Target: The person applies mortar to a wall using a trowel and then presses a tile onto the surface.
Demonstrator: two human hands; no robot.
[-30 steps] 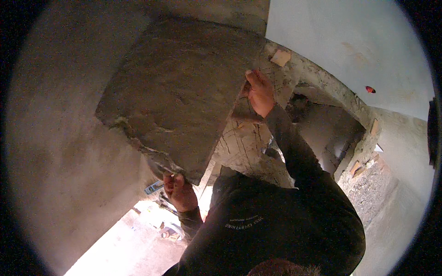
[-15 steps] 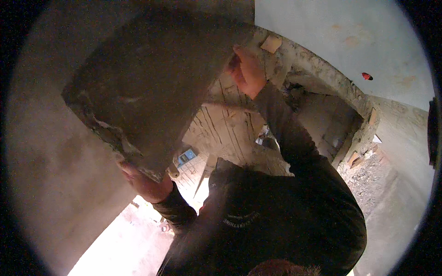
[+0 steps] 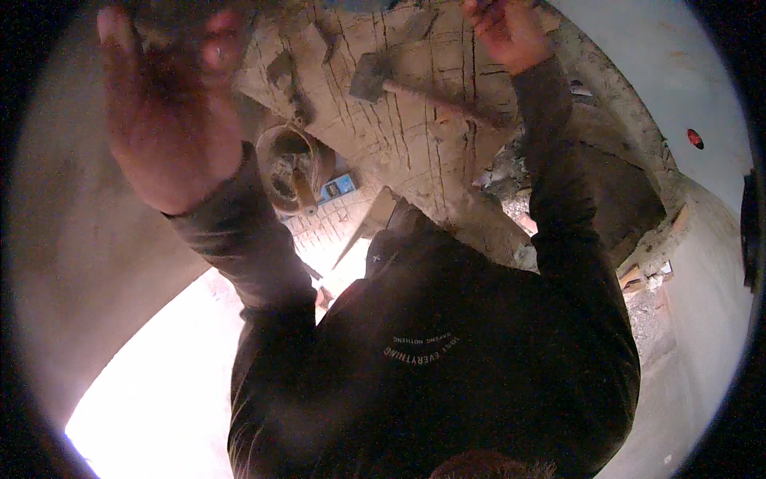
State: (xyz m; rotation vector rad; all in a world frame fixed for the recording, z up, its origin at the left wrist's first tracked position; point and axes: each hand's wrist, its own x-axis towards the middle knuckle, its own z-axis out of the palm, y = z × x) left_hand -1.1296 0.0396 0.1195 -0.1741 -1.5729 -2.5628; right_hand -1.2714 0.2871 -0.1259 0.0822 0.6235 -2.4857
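My left hand (image 3: 171, 120) is raised at the upper left, its thumb and fingers apart. Dark, blurred shapes lie beyond its fingertips. At the top edge, my right hand (image 3: 515, 36) has its fingers curled together, and what they hold, if anything, is not clear. The grey slab seen earlier cannot be made out in the picture. Between and below the hands lies a hammer (image 3: 369, 77) with a dark block head and a long handle, on a pale, dusty surface (image 3: 399, 152) scored with dark grooves.
A round bucket (image 3: 275, 148) with a wooden-handled tool (image 3: 302, 191) stands beside a blue package (image 3: 338, 187). A pointed blade (image 3: 351, 243) is near my torso. At right, a dark slab (image 3: 618, 191) sits by a rough ledge; the pale wall has a red round box (image 3: 696, 139).
Both hands have moved up, and the large grey slab they held has left the view. My left hand's fingers are now apart. The hammer and bucket have come into sight.
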